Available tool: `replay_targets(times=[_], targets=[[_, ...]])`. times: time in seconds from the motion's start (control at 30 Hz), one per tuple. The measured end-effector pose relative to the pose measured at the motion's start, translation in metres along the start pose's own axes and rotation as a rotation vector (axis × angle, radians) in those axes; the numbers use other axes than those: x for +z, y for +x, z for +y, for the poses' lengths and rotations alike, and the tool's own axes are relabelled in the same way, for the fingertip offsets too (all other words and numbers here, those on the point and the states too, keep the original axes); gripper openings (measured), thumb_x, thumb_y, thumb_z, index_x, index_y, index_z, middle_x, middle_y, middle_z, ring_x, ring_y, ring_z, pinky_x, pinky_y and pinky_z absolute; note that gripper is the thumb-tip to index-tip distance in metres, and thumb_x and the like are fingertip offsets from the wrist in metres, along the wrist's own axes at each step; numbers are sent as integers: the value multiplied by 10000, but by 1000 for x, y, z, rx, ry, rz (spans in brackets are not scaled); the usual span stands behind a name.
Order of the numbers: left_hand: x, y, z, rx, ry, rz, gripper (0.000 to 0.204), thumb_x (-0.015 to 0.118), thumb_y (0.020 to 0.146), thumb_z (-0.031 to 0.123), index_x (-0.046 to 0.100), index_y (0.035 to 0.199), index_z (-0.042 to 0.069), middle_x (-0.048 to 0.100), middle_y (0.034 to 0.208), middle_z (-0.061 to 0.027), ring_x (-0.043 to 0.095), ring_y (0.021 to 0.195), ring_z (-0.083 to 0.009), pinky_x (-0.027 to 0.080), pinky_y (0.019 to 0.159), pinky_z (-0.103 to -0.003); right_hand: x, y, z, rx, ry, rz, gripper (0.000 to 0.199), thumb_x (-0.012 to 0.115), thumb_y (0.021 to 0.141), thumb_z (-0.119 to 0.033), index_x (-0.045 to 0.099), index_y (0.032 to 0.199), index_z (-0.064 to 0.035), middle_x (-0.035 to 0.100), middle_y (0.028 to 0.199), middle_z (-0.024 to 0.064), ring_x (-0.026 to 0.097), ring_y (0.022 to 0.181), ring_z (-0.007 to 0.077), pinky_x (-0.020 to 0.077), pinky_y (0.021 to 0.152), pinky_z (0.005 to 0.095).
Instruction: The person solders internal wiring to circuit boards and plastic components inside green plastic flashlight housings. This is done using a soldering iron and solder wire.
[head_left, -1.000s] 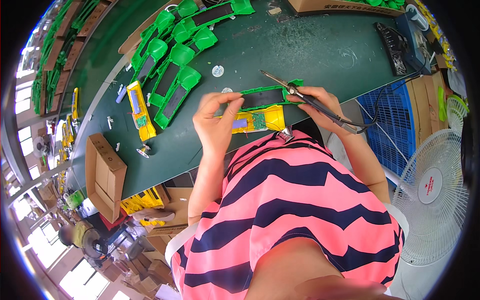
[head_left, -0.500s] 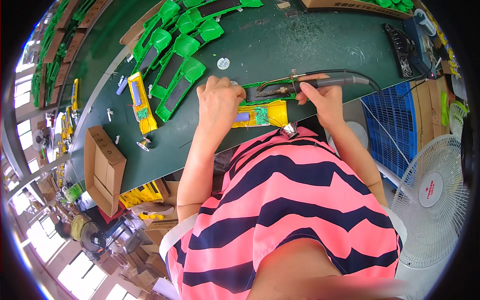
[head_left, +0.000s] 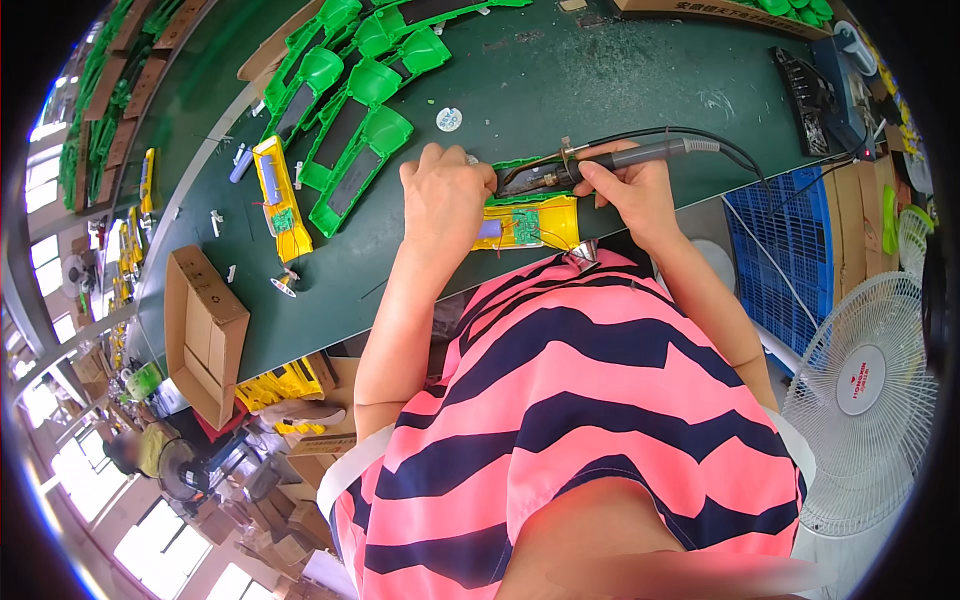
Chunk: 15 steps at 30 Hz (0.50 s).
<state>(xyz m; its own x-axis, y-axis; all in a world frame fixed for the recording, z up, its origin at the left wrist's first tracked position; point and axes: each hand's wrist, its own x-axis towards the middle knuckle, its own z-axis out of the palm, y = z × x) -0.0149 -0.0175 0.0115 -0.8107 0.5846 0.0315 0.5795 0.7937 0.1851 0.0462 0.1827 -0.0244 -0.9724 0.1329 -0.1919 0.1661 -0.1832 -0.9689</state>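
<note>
Green worktop (head_left: 610, 95), cardboard box (head_left: 212, 290) near left | right hand (head_left: 637, 192): fingers clamped on soldering iron (head_left: 645, 154), tip over green casing (head_left: 520, 164), near centre | left hand (head_left: 445, 197): at casing's left end, cannot tell fingers' grip | yellow casing (head_left: 560, 222): just nearer

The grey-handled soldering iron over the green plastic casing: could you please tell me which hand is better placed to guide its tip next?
Probably the right hand: it grips the grey-handled soldering iron, whose tip points left over the green plastic casing. The left hand is at the casing's left end.
</note>
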Motion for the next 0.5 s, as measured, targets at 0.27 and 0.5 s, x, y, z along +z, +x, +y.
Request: replay_targets(times=[0.27,0.5], targets=[[0,1,-1,-4,-7,-33,60,619,657,125,670,688,127,523,700,-50,488,763,-230,371,665,-368,-2,-2,-2,-8,-1,-30,163,618,795,-72,578,911,34,627,766,83,621,656,118,432,480,199],[0,2,0,-3,-10,-27,70,605,652,121,671,675,116,536,687,-54,497,769,-231,372,664,-366,-10,-15,0,-181,106,21,178,611,801,-48,572,942,52,617,762,92,628,708,148,457,507,210]])
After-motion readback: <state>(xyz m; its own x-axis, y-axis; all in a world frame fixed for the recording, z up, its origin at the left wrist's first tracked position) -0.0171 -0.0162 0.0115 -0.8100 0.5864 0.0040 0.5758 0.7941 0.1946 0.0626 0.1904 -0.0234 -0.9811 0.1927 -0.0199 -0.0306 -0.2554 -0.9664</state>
